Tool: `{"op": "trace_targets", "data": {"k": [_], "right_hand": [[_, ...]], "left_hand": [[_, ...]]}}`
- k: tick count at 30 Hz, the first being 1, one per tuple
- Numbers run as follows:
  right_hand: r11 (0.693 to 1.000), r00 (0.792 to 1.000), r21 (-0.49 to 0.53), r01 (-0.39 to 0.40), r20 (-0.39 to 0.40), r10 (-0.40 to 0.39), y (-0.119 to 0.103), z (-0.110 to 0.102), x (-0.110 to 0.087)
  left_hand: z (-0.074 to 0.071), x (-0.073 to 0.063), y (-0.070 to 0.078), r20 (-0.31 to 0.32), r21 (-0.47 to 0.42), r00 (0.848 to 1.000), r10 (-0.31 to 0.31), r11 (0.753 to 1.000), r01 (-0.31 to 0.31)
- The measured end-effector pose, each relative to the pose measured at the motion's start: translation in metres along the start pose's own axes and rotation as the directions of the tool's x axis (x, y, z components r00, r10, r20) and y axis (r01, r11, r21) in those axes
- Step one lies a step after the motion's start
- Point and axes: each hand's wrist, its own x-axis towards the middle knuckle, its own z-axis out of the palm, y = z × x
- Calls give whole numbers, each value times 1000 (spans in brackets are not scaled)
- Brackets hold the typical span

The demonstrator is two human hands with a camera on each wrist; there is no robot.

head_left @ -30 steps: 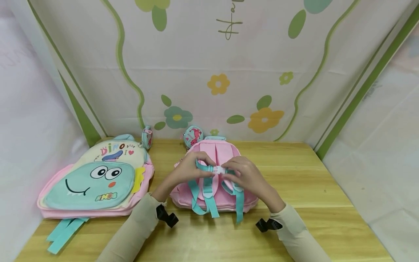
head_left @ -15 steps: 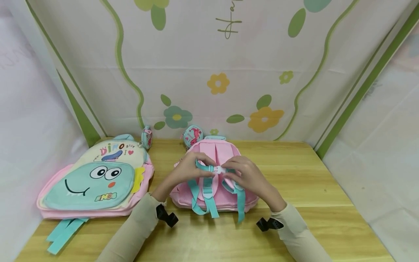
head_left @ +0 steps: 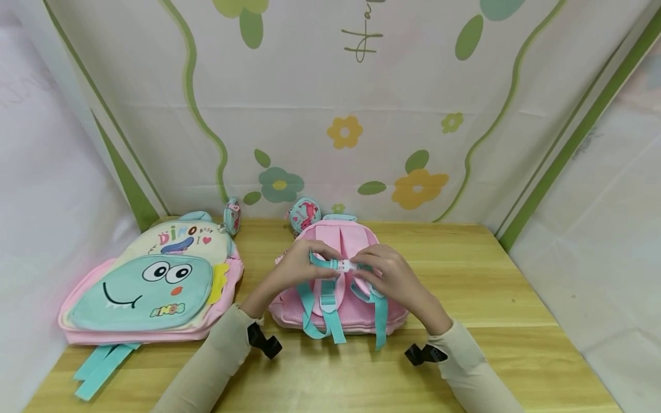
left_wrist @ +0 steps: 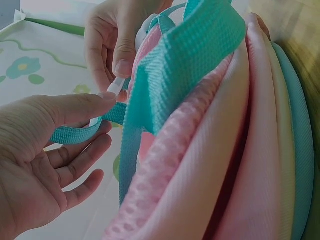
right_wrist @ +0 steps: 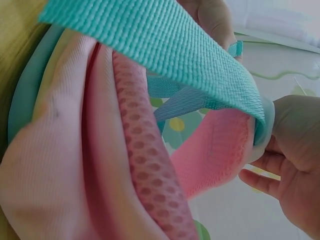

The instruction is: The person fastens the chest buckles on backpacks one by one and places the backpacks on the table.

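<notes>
A small pink backpack [head_left: 310, 318] lies on the table with its strap side up and turquoise webbing hanging from it. Above its middle, a white plastic strap buckle [head_left: 343, 265] sits between both hands. My left hand [head_left: 304, 264] pinches the buckle's left end between thumb and fingertips, beside a turquoise strap [left_wrist: 75, 135]. My right hand [head_left: 392, 275] pinches the right end. The two halves meet end to end; whether they are fully locked cannot be seen. In the right wrist view, webbing [right_wrist: 190, 55] and a pink shoulder strap [right_wrist: 215, 150] hide the buckle.
A larger dinosaur backpack [head_left: 139, 292] lies at the left, its turquoise straps [head_left: 105, 367] trailing toward the front. Small round pouches, one [head_left: 232, 217] by the big bag and one [head_left: 304, 215] behind the pink one, stand near the printed back cloth [head_left: 310, 74].
Both hands keep their hold on the buckle. It has shifted very slightly, and the right fingers have moved a little. The backpacks stay in place.
</notes>
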Motion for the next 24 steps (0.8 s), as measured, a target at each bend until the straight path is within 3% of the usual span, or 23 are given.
{"op": "trace_targets", "data": {"k": [24], "right_hand": [[1000,1000,-7,13,-17,-13,-2,3,0]], "left_hand": [[2,-1,4,-20,37,1000,6,999,-6]]}}
